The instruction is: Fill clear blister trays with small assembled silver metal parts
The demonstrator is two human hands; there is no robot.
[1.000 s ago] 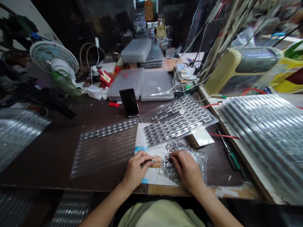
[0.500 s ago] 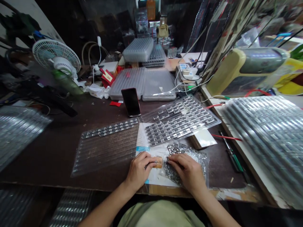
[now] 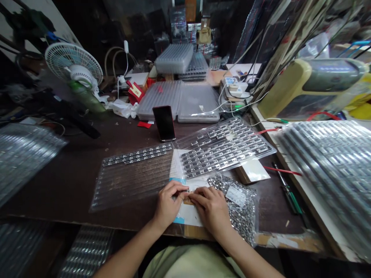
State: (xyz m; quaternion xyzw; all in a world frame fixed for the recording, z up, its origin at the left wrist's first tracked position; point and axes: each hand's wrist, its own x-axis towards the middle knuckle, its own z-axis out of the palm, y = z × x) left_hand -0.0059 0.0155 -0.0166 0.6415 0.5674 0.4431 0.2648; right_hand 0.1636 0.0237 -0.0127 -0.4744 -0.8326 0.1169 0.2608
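My left hand (image 3: 169,202) is closed in a pinch on a small shiny metal part (image 3: 188,190), its exact kind too small to tell. Against it, my right hand (image 3: 213,208) pinches with thumb and forefinger; whatever it holds is hidden. Both sets of fingertips meet over a small tan block (image 3: 188,201) lying on white paper (image 3: 193,220). Beside my right hand lies a clear plastic bag (image 3: 245,216) full of small metal pieces, with a white label on it. Beyond the hands, a clear tray (image 3: 226,150) holds rows of dark-and-silver parts. The left clear tray (image 3: 130,185) has such parts in its far rows.
A phone (image 3: 164,123) stands upright behind the trays. To the right are a green-handled screwdriver (image 3: 292,199), a small box (image 3: 253,172) and stacked clear trays (image 3: 330,173). More tray stacks (image 3: 26,154) lie at left, near a fan (image 3: 74,65).
My right hand has moved left from the bag to meet my left hand at the tan block. More of the bag and its label show. The view has shifted slightly.
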